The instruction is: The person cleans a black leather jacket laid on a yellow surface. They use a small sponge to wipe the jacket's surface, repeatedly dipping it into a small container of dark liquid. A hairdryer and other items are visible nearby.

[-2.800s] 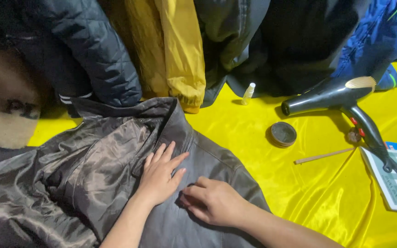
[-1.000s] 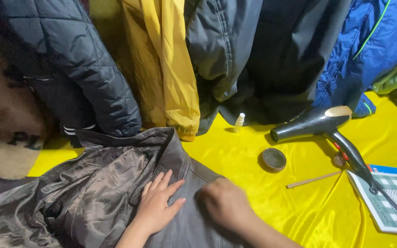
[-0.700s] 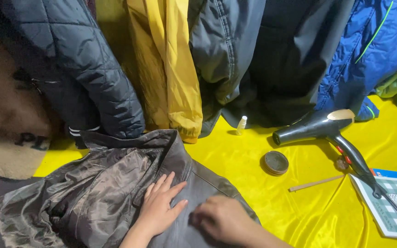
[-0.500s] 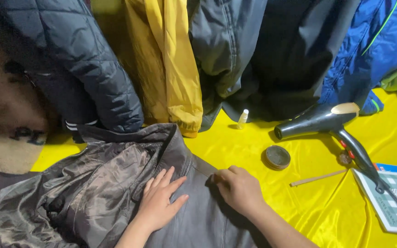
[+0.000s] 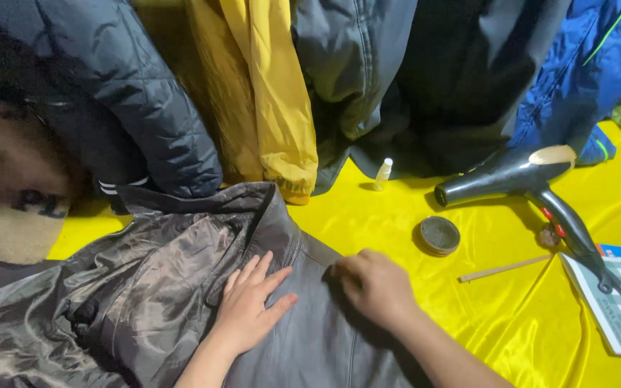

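With the left hand flat and the right hand curled on the grey jacket, gripping nothing, a slip toward the round tin right of the jacket could have knocked it.

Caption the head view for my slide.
Left hand flat on a grey jacket, right hand pressing its edge, on yellow cloth.

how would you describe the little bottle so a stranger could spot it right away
Start at the yellow cloth and follow it back to the row of hanging jackets. The small bottle stands upright there, below the dark grey jacket. It is the only pale, slim, upright thing; the round tin nearby lies flat.
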